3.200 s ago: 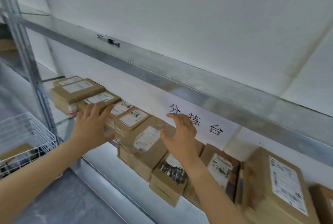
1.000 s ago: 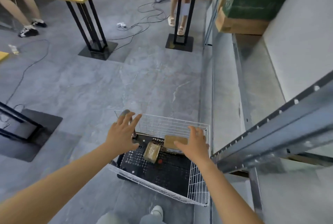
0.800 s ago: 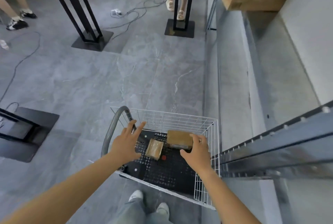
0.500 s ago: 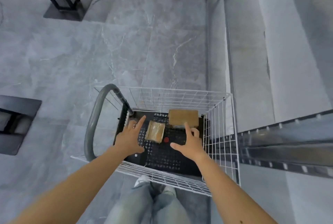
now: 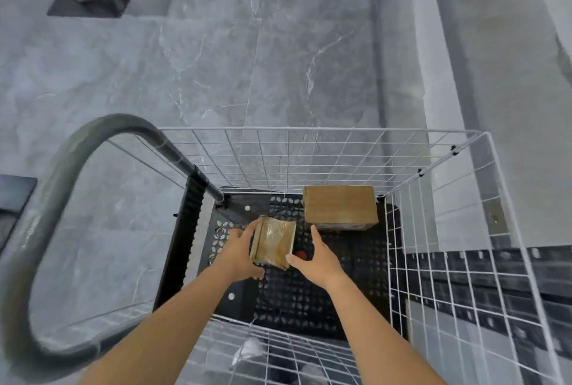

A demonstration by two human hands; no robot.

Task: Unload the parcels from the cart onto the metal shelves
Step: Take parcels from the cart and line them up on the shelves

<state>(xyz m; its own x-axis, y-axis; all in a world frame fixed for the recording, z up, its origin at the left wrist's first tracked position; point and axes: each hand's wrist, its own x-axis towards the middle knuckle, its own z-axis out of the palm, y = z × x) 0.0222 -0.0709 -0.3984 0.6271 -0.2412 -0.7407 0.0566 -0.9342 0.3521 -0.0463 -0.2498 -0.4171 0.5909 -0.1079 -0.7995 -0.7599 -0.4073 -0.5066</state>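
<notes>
Our left hand (image 5: pixel 238 253) covers the left edge of the small parcel (image 5: pixel 274 242). We cannot read the blurred label (image 5: pixel 340 225) on the larger box (image 5: pixel 339 203). The cart handle (image 5: pixel 34 230) smears at lower left.

Top: the cart (image 5: pixel 309 301) is standing open overhead
Sides: wire walls (image 5: pixel 309 152) are fencing all four edges; the grey handle (image 5: pixel 62 174) is rising along the left one
Far right corner: the large parcel (image 5: pixel 339 205) is blocking it
Middle: the small parcel (image 5: pixel 274 242) is sitting between the left hand (image 5: pixel 238 253) and right hand (image 5: pixel 315 256)
</notes>
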